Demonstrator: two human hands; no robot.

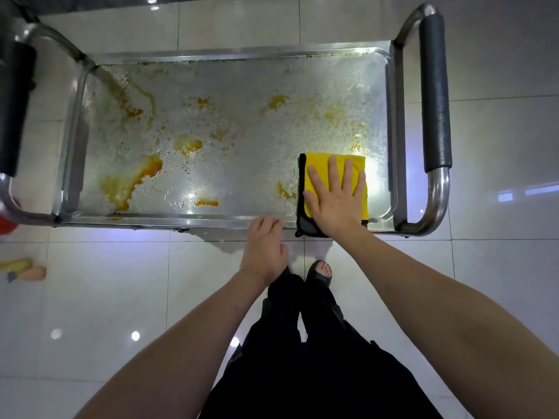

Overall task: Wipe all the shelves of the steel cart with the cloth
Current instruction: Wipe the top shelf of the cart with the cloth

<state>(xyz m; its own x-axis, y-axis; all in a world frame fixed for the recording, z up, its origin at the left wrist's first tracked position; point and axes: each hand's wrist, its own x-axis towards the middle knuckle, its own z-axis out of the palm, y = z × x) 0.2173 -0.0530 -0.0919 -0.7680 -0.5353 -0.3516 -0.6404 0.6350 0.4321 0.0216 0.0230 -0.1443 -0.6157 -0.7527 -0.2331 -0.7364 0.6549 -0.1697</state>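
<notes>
Wiping looks barely begun: the right hand (334, 198) presses flat, fingers spread, on the yellow cloth (314, 161) at the lower right of the steel cart's top shelf (242, 86), orange stains (133, 179) remain, and the left hand (264, 246), loosely curled, holds nothing.

There is one steel cart (393, 122) with one shelf (242, 95) in view, two padded handles, one at each end, and one yellow cloth (332, 167). Two hands show, the left hand (264, 249) and the right hand (335, 198). One sandalled foot (320, 272) stands on the tiled floor (90, 297).
</notes>
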